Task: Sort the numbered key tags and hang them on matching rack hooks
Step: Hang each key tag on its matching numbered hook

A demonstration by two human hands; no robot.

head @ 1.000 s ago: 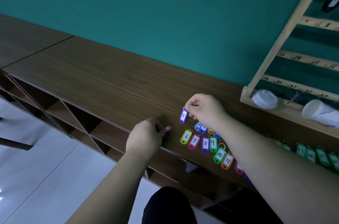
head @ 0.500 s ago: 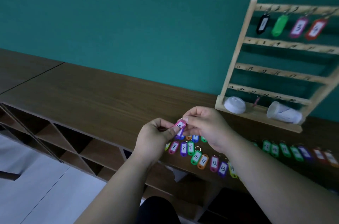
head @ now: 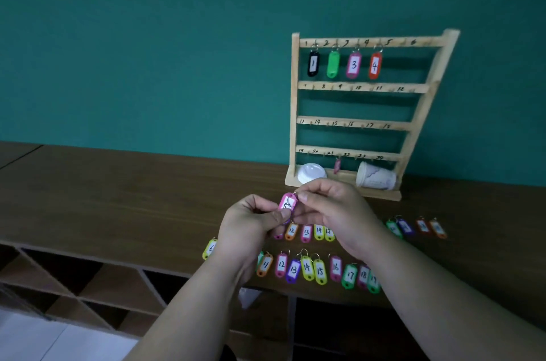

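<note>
Both hands meet above the counter around a pink key tag (head: 287,202) with a white label. My left hand (head: 251,223) pinches its lower end, and my right hand (head: 331,207) pinches its top by the ring. A purple tag seems to sit behind it, mostly hidden. The wooden rack (head: 295,112) stands against the wall, with tags 1 to 4 (head: 344,64) hanging on its top row. Two rows of coloured numbered tags (head: 307,267) lie on the counter under my hands.
A white lid (head: 310,173) and a tipped paper cup (head: 375,176) lie on the rack's base, with a small pink tag (head: 337,166) hanging between them. Several more tags (head: 419,226) lie at the right. Open cubby shelves (head: 88,281) run below the counter's front edge.
My hands rose from the rows of tags and came together, and the pink tag now sits pinched between them. The view tilted up, so the whole rack shows.
</note>
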